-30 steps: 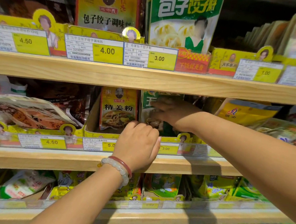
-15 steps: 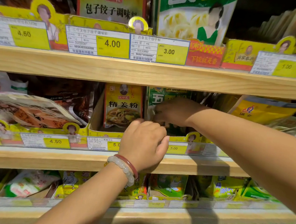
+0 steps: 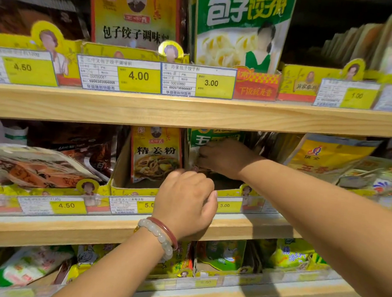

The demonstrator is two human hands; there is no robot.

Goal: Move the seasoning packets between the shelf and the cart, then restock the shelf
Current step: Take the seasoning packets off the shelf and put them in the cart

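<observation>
Head cam: she's mid-shelf step, right hand (image 3: 224, 158) curled on the green packets (image 3: 214, 139) in their middle-shelf tray, prob pinching one, left hand (image 3: 184, 202) curled over the tray's front lip (image 3: 230, 193); next she'll need to lift one out w/o dragging neighbours.

Since a second ago your right hand (image 3: 224, 158) has drawn its spread fingers into a curl against the green packet (image 3: 214, 139) in the yellow display box (image 3: 128, 187), while your left hand (image 3: 187, 198) kept to that box's front edge with its thumb dropped lower over the price strip (image 3: 127, 205).
</observation>
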